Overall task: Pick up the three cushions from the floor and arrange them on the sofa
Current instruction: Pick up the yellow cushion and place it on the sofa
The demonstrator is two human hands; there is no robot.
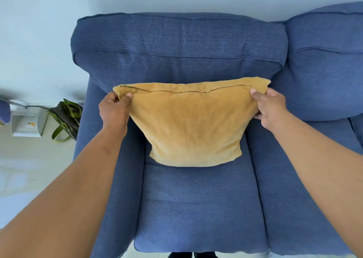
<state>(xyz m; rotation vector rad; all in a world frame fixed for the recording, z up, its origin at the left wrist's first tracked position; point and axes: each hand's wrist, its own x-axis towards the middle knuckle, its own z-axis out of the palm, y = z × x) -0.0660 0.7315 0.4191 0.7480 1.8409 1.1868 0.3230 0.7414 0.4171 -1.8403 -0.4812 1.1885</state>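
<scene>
A mustard-yellow cushion (193,124) stands upright on the blue sofa (196,198), its lower edge on the seat and its zipped top edge just in front of the back cushion (176,47). My left hand (114,110) pinches the cushion's top left corner. My right hand (269,106) grips the top right corner. No other loose cushion is in view.
The sofa's left armrest (110,179) runs down beside my left forearm. A second back cushion (324,61) sits to the right. On the pale floor at left lie a dark bag with green straps (66,118) and a white box (27,126). A pale wall rises behind.
</scene>
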